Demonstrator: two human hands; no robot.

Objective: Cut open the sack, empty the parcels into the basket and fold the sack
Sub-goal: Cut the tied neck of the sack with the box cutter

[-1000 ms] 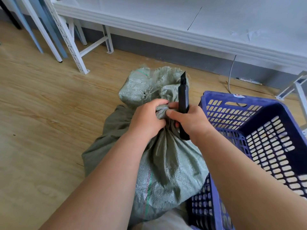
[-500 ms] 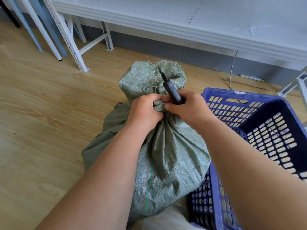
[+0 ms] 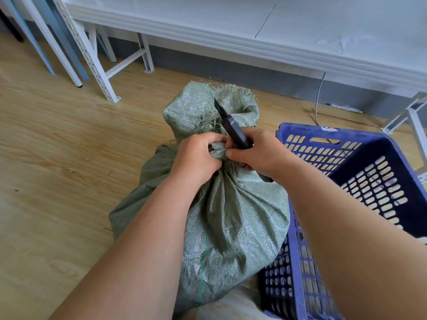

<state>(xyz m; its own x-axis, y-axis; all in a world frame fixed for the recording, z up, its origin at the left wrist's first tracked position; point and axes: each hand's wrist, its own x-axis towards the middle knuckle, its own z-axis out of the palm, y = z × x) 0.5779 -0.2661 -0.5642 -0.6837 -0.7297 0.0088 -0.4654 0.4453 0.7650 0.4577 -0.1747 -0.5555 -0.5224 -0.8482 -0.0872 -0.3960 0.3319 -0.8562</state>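
A full green woven sack stands on the wooden floor, its neck bunched and tied, with the frayed top flopped away from me. My left hand grips the bunched neck from the left. My right hand holds a black utility knife, its blade pointing up and to the left over the sack's top, and its thumb presses the neck. A blue slotted plastic basket stands right of the sack, touching it. The parcels are hidden inside the sack.
White metal shelf legs stand at the back left. A white ledge runs along the far wall, with a grey cable hanging down to the floor. Another white frame stands at the right edge.
The knife has tilted from upright to leaning left over the sack's top. My right hand has moved closer to the neck; my left hand keeps its grip.
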